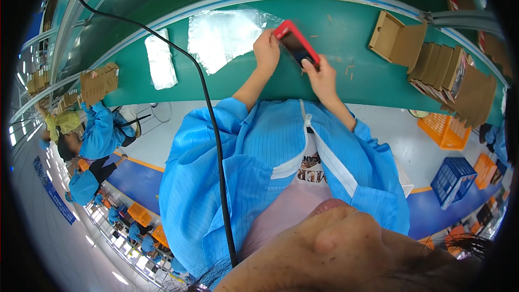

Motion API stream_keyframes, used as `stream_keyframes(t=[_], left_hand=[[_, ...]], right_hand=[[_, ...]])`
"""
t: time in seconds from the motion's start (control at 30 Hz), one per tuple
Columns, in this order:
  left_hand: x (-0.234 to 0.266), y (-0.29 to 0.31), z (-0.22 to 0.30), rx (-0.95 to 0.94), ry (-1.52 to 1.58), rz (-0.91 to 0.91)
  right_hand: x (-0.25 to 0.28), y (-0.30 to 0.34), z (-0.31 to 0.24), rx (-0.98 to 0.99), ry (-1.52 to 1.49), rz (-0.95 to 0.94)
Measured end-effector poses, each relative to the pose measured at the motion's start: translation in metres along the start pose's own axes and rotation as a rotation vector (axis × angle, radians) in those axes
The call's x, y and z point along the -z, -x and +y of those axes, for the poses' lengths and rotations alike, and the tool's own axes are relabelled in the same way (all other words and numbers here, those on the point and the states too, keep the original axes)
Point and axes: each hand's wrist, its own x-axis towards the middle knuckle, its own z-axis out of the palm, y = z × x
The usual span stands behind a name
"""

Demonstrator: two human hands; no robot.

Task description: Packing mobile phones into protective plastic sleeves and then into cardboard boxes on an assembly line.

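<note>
Head view, left hand: the left hand [266,50] grips the upper left end of a red-framed handheld device [296,43], fingers closed at its edge.
Head view, right hand: the right hand [322,75] grips the lower right end of the same device, with the thumb lying over its dark face.
Device: rectangular, red around a dark panel, held slantwise between both hands in front of the person's chest, over the green tabletop [357,38]; whether it touches the surface, I cannot tell.
Clear plastic: a spread of shiny clear plastic bags [224,35] lies just left of the device, near the left hand.
Folded plastic: a narrow whitish plastic bundle [160,59] lies farther left on the tabletop.
Tan bits: small thin scraps [350,70] are scattered near the right hand.
Cardboard, right: an open cardboard box [396,40] stands well apart from the hands, beside a row of brown cartons [440,67].
Cardboard, left: a brown box [100,83] sits at the table's left end.
Cable: a black cable [203,84] crosses the view in front of the person's blue jacket [216,146].
Floor, right: an orange crate [444,130] and a blue crate [454,178].
Others: co-workers in blue [102,130] at left.
</note>
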Motion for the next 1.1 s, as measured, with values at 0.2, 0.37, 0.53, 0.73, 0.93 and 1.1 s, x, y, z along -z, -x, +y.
stream_keyframes(t=[0.2, 0.37, 0.53, 0.73, 0.93, 1.1], left_hand=[[0.013, -0.008, -0.002, 0.034, 0.022, 0.132], [0.039, -0.005, 0.026, -0.633, -0.241, -0.044], [0.046, 0.002, 0.069, -0.678, -0.168, -0.148], [0.035, 0.02, 0.111, -1.0, -0.09, -0.3], [0.043, 0.031, 0.084, 0.315, 0.216, -0.397], [0.014, -0.004, 0.049, 0.912, 1.099, -0.698]], right_hand=[[0.004, -0.002, -0.012, 0.511, 0.709, -0.026], [-0.001, -0.019, -0.043, 0.007, 0.347, -0.135], [0.009, -0.012, -0.024, -0.202, -0.497, -0.11], [0.022, -0.025, -0.034, -0.564, -1.019, -0.179], [0.027, -0.029, -0.034, -0.627, -0.943, 0.004], [0.033, -0.018, -0.054, -0.531, -0.904, -0.282]])
